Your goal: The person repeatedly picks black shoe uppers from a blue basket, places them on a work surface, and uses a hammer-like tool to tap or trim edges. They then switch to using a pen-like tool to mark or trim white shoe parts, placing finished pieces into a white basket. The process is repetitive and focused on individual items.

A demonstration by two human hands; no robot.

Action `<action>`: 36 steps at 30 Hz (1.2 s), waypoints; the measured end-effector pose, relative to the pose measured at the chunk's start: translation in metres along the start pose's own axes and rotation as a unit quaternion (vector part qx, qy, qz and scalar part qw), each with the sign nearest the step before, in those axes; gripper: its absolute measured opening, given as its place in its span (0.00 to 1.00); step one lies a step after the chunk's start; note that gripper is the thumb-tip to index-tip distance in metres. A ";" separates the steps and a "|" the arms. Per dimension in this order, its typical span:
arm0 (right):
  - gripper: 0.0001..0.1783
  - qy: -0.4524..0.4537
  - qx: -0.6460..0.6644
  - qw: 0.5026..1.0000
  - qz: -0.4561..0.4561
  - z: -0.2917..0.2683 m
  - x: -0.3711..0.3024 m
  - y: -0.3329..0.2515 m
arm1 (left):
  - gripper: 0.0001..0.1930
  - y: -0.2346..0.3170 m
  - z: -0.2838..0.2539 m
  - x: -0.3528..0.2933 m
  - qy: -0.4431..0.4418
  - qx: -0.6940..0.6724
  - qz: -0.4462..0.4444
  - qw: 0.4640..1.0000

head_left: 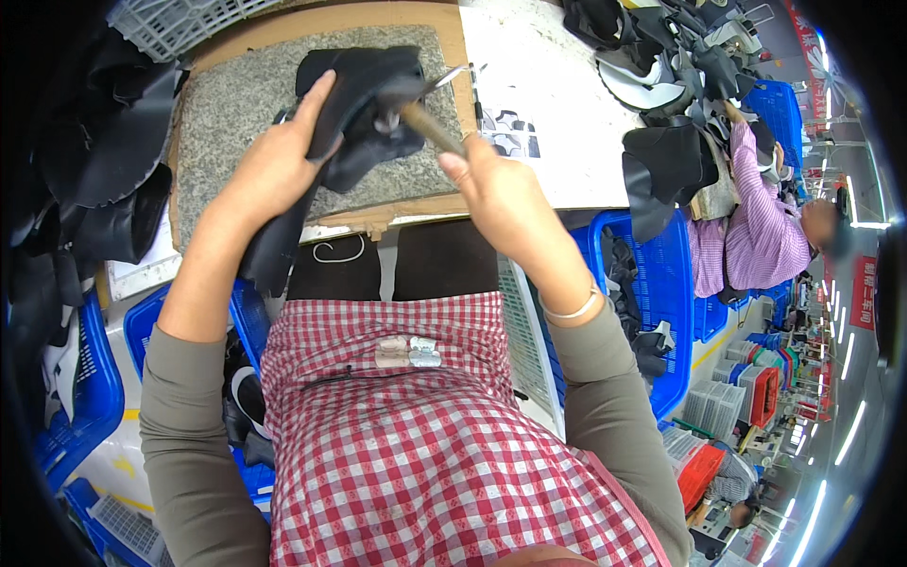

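My right hand is closed around the wooden handle of a hammer; the hammer's head is smeared by motion over the work. Under it lies a folded black leather piece on a speckled stone slab. My left hand grips that piece by its left side, index finger stretched along it, other fingers partly hidden. One black strip of the leather hangs past the slab's near edge toward my lap. Just right of the leather, a thin metal tool lies at the slab's edge.
A dark pen and a printed sheet lie on the white tabletop. Black leather parts are heaped at left and right. Blue crates flank me. A person in a striped shirt works at the right.
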State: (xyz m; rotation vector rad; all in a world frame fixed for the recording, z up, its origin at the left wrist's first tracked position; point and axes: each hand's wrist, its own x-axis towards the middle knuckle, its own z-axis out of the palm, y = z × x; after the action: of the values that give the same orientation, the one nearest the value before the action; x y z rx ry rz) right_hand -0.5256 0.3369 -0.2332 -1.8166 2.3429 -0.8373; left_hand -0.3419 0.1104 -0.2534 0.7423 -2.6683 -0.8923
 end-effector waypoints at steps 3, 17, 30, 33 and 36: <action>0.21 0.020 0.053 0.995 0.078 -0.004 0.003 -0.006 | 0.37 -0.007 -0.001 0.001 -0.015 -0.038 0.000 0.999; 0.18 -0.107 -0.042 0.990 0.077 0.002 0.007 -0.003 | 0.38 -0.018 0.010 0.001 0.012 -0.097 0.036 0.995; 0.21 -0.229 0.106 0.965 0.074 0.034 -0.032 -0.032 | 0.47 0.018 -0.022 -0.139 0.129 0.099 -0.068 0.984; 0.21 -0.270 0.143 0.942 0.139 0.026 -0.062 -0.027 | 0.45 0.005 -0.058 -0.271 0.153 0.111 -0.282 0.940; 0.20 -0.215 0.196 0.952 0.091 0.027 -0.070 -0.017 | 0.42 -0.023 -0.103 -0.383 -0.020 0.366 -0.340 0.866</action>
State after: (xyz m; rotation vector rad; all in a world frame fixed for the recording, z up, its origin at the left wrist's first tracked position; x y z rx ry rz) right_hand -0.4796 0.3878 -0.2672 -1.4222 1.8741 -0.7265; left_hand 0.0282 0.2468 -0.2082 1.9197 -2.7703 0.0859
